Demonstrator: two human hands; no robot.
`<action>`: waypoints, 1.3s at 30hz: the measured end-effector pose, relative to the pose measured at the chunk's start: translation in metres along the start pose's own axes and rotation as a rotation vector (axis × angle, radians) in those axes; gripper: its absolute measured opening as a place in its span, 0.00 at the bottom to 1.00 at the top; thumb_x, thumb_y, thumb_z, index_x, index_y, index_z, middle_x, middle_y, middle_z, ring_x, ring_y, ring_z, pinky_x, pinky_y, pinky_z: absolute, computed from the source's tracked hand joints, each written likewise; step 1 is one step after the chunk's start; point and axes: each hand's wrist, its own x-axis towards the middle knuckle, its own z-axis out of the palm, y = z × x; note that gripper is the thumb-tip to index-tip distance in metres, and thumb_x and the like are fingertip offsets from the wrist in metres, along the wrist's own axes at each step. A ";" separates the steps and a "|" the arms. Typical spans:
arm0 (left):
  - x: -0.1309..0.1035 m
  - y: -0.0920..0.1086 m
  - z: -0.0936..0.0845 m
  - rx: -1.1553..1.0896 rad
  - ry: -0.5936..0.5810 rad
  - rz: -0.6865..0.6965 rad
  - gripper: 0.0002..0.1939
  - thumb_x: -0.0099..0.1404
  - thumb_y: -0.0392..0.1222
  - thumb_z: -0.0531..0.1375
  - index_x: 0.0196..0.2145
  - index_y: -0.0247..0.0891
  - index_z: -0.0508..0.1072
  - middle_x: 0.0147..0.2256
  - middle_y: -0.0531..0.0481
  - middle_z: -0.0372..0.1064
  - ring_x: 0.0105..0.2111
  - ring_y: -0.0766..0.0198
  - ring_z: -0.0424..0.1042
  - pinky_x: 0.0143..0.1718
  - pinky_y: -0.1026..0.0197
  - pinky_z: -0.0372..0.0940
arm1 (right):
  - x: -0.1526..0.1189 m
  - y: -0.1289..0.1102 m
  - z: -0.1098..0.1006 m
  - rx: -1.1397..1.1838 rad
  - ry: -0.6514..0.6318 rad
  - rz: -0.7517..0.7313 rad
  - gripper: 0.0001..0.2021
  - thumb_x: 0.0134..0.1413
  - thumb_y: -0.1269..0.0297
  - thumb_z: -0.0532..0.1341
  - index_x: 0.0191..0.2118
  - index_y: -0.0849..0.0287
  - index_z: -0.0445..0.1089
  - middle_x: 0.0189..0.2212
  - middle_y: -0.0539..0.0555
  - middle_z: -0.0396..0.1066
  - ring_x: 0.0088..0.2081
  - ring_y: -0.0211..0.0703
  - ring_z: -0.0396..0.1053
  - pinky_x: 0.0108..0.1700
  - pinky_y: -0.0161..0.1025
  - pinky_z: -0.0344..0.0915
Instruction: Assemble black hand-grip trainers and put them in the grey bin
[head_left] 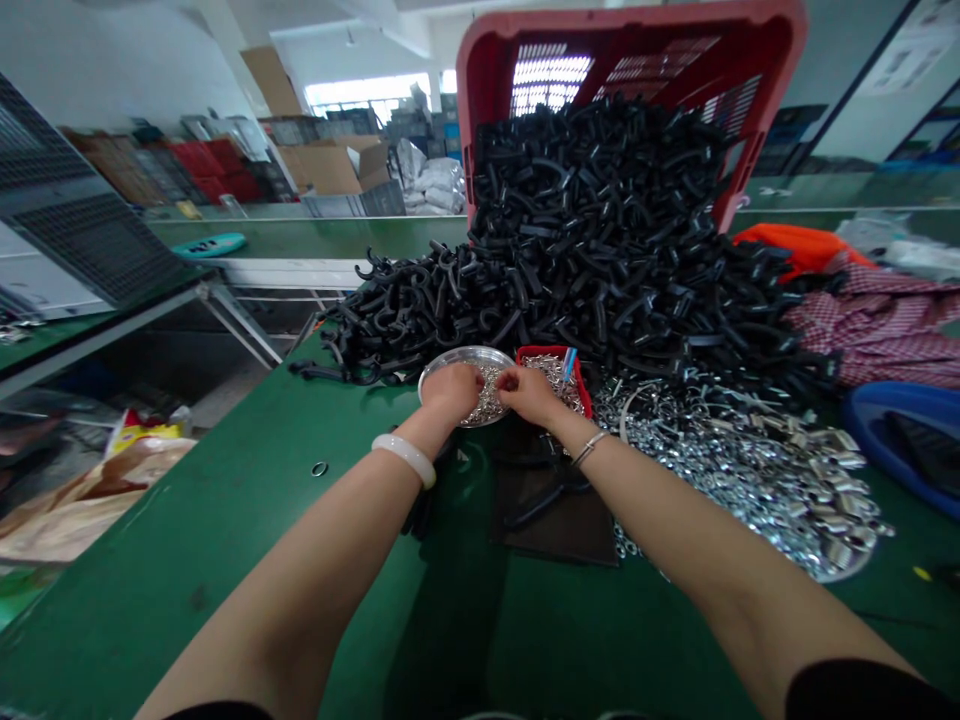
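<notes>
My left hand (pixel 454 388) is over the left side of a round metal dish (pixel 459 352), fingers curled down among small metal parts (pixel 487 402). My right hand (pixel 529 392) reaches in from the dish's right side, its fingertips pinched together. What either hand holds, if anything, is too small to make out. Right beside the dish stands a red tray (pixel 586 402) of small metal pieces, with a blue-handled item (pixel 570 362) in it. Below my right hand, a black curved handle (pixel 551 497) lies on a dark mat (pixel 574 535).
Black plastic handles (pixel 600 250) spill from a tipped red crate (pixel 466 110) across the back. Shiny metal parts (pixel 720 470) are heaped on the right near a blue basin (pixel 900 440). A small ring (pixel 319 468) lies on the green table (pixel 247 530) at left.
</notes>
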 end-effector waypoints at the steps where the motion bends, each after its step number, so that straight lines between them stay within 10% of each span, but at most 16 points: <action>1: 0.000 0.000 0.001 0.004 -0.002 -0.004 0.13 0.59 0.42 0.53 0.38 0.48 0.75 0.40 0.47 0.72 0.40 0.56 0.70 0.39 0.57 0.64 | 0.000 0.001 0.000 0.031 0.004 0.006 0.10 0.44 0.73 0.59 0.36 0.62 0.71 0.31 0.51 0.73 0.33 0.38 0.69 0.37 0.34 0.63; 12: -0.024 0.020 0.004 -0.079 0.037 0.097 0.12 0.61 0.45 0.52 0.39 0.45 0.73 0.38 0.49 0.72 0.38 0.59 0.70 0.39 0.60 0.62 | -0.050 0.012 -0.046 0.303 -0.008 0.078 0.07 0.41 0.64 0.64 0.28 0.61 0.72 0.25 0.51 0.73 0.27 0.38 0.70 0.31 0.34 0.65; 22: -0.073 0.058 0.050 -0.254 -0.010 0.362 0.08 0.62 0.42 0.53 0.38 0.45 0.70 0.39 0.54 0.71 0.39 0.64 0.68 0.38 0.64 0.60 | -0.142 0.040 -0.059 0.222 0.224 0.217 0.09 0.46 0.58 0.60 0.30 0.59 0.73 0.27 0.51 0.74 0.30 0.42 0.70 0.34 0.39 0.65; 28: -0.071 0.051 0.066 -0.332 0.059 0.379 0.08 0.63 0.41 0.52 0.38 0.43 0.70 0.39 0.54 0.71 0.38 0.65 0.68 0.37 0.65 0.60 | -0.147 0.046 -0.054 0.286 0.243 0.323 0.13 0.47 0.57 0.59 0.35 0.61 0.71 0.26 0.52 0.73 0.28 0.43 0.70 0.31 0.39 0.65; 39: -0.069 0.049 0.074 -0.327 0.119 0.399 0.07 0.63 0.41 0.53 0.37 0.43 0.70 0.37 0.54 0.70 0.37 0.66 0.68 0.35 0.65 0.60 | -0.145 0.051 -0.050 -0.164 0.172 0.070 0.11 0.55 0.64 0.53 0.33 0.59 0.71 0.31 0.55 0.72 0.35 0.44 0.68 0.39 0.41 0.63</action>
